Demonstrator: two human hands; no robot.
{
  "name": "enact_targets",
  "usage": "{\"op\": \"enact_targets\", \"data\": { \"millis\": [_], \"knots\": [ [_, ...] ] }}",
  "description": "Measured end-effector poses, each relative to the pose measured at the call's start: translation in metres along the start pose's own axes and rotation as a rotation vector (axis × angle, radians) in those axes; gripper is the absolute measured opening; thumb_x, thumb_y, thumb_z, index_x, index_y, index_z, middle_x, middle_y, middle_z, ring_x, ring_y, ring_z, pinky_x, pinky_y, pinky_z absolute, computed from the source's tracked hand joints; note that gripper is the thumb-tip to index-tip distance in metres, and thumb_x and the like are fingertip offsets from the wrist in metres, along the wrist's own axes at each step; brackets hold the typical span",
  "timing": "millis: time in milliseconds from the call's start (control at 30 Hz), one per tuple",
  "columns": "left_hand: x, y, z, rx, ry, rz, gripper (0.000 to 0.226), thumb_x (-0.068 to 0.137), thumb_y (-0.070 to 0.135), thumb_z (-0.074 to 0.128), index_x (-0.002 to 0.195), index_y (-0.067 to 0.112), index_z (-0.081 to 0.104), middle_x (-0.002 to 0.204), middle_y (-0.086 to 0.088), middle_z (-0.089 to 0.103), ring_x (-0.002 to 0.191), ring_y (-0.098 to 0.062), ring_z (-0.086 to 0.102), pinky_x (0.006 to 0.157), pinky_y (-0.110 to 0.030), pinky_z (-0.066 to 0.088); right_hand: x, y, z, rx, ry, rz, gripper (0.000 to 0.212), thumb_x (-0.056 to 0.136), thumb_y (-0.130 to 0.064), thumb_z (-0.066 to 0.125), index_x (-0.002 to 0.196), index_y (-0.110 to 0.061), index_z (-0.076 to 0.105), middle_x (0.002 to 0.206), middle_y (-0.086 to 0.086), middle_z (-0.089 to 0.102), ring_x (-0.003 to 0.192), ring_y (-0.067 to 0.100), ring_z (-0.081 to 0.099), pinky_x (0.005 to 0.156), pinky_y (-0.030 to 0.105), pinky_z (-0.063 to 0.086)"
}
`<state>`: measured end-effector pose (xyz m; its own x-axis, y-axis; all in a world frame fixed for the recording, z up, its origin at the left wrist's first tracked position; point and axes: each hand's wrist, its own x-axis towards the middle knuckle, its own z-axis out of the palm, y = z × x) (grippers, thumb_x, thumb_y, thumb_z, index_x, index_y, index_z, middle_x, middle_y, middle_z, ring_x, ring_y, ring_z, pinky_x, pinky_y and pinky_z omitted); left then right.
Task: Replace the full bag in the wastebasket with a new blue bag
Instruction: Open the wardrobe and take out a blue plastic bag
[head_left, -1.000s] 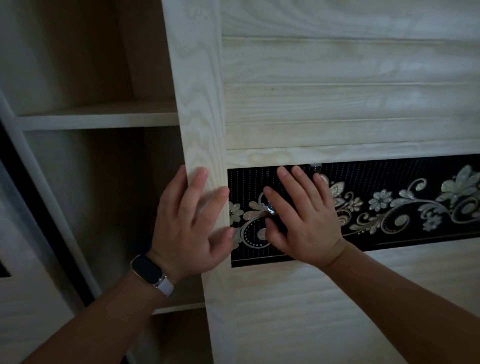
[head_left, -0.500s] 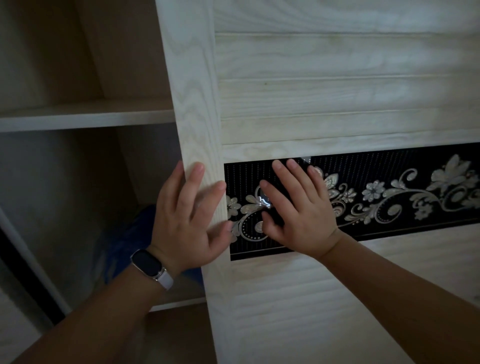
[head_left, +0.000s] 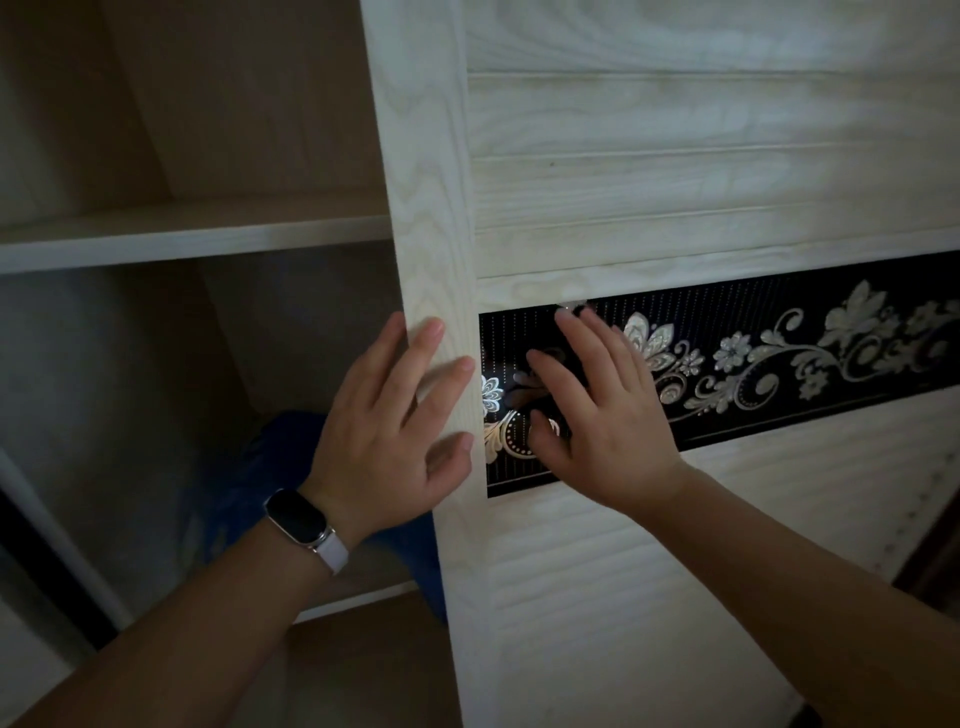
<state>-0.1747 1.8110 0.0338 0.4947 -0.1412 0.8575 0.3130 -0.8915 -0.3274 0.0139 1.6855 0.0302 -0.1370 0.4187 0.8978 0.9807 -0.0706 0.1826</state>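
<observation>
A pale wooden sliding door (head_left: 675, 156) with a black floral band (head_left: 805, 358) fills the right of the view. My left hand (head_left: 395, 436), with a watch on the wrist, presses flat on the door's left edge strip, its fingers straight. Flat on the black band lies my right hand (head_left: 602, 415), fingers spread. Behind my left hand, on the lower shelf inside the cupboard, lies a heap of blue plastic bags (head_left: 249, 488), partly hidden by my wrist and the door. No wastebasket is in view.
The open cupboard at the left has a bare upper shelf (head_left: 182, 239) and a dark lower compartment. A second door's dark edge (head_left: 31, 561) shows at the far left. The lower shelf's front edge (head_left: 358, 600) runs under my left forearm.
The door has slid to the right under both hands, widening the opening. The blue bags on the lower shelf have come into view.
</observation>
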Motion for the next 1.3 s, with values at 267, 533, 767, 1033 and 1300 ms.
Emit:
{"op": "enact_targets", "data": {
  "millis": [267, 533, 767, 1033, 1300],
  "knots": [
    [-0.049, -0.028, -0.035, -0.120, -0.215, 0.010, 0.052, 0.087, 0.027, 0.062, 0.134, 0.009, 0.047, 0.146, -0.019, 0.039, 0.131, -0.032, 0.043, 0.105, -0.039, 0.037, -0.008, -0.077, -0.012, 0.090, -0.153, 0.032, 0.034, 0.085, -0.022, 0.059, 0.113, -0.004, 0.066, 0.119, 0.016, 0.062, 0.108, 0.030, 0.058, 0.090, 0.037, 0.045],
    [-0.167, -0.069, -0.052, -0.302, -0.476, -0.421, 0.056, 0.086, 0.045, 0.054, 0.131, 0.012, 0.051, 0.128, -0.009, 0.060, 0.114, -0.020, 0.053, 0.089, -0.039, 0.051, -0.029, -0.154, 0.009, 0.259, -0.278, 0.144, 0.036, 0.090, -0.023, 0.058, 0.119, -0.003, 0.061, 0.116, 0.015, 0.062, 0.102, 0.028, 0.059, 0.085, 0.037, 0.051],
    [-0.248, -0.083, -0.045, -0.308, -0.565, -0.681, 0.057, 0.080, 0.047, 0.053, 0.123, 0.010, 0.055, 0.119, -0.012, 0.060, 0.104, -0.030, 0.059, 0.081, -0.032, 0.049, -0.053, -0.215, 0.049, 0.342, -0.459, 0.477, 0.050, 0.086, -0.036, 0.050, 0.130, -0.012, 0.053, 0.128, 0.006, 0.056, 0.109, 0.024, 0.059, 0.087, 0.032, 0.053],
    [-0.294, -0.076, -0.022, -0.263, -0.569, -0.977, 0.071, 0.070, 0.028, 0.079, 0.129, 0.010, 0.045, 0.133, -0.017, 0.046, 0.116, -0.037, 0.050, 0.089, -0.044, 0.050, -0.101, -0.239, 0.126, 0.252, -0.787, 0.815, 0.065, 0.092, -0.038, 0.054, 0.147, -0.024, 0.022, 0.152, 0.001, 0.027, 0.139, 0.023, 0.027, 0.114, 0.042, 0.030],
    [-0.314, -0.075, -0.014, -0.174, -0.514, -1.238, 0.074, 0.065, 0.025, 0.081, 0.128, 0.006, 0.047, 0.129, -0.021, 0.044, 0.117, -0.040, 0.047, 0.097, -0.047, 0.043, -0.123, -0.220, 0.181, 0.107, -0.907, 0.843, 0.077, 0.087, -0.044, 0.052, 0.149, -0.021, 0.013, 0.158, 0.007, 0.011, 0.146, 0.033, 0.007, 0.118, 0.051, 0.008]
  ]
}}
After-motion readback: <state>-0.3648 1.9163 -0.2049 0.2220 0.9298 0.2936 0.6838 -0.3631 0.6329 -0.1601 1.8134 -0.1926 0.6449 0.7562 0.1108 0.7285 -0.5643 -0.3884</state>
